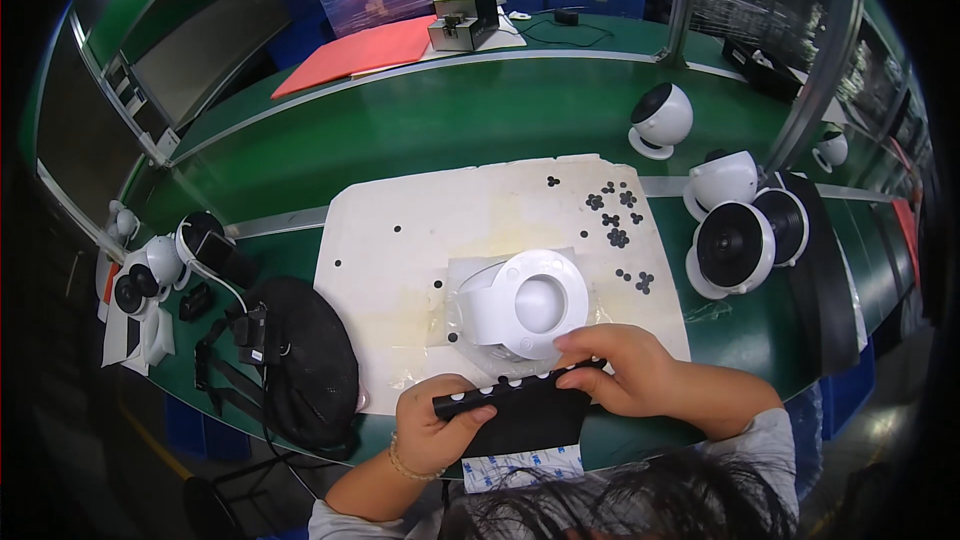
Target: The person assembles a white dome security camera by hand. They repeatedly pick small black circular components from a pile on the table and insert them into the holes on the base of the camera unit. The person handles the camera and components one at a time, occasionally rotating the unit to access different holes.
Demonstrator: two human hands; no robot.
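By the near edge of the worktop (750,350), white-and-blue paper (522,468), then a black sheet (530,427). Just past that, pinched in both hands, left hand (430,427) at one end, right hand (628,372) at the other: a thin black strip (525,385), long from side to side, right end farther away. Dotted with round white spots (486,390). Just beyond, a white ring (576,302). Open room left of it on the pale board (385,300). In the far right corner, small black dots (618,238).
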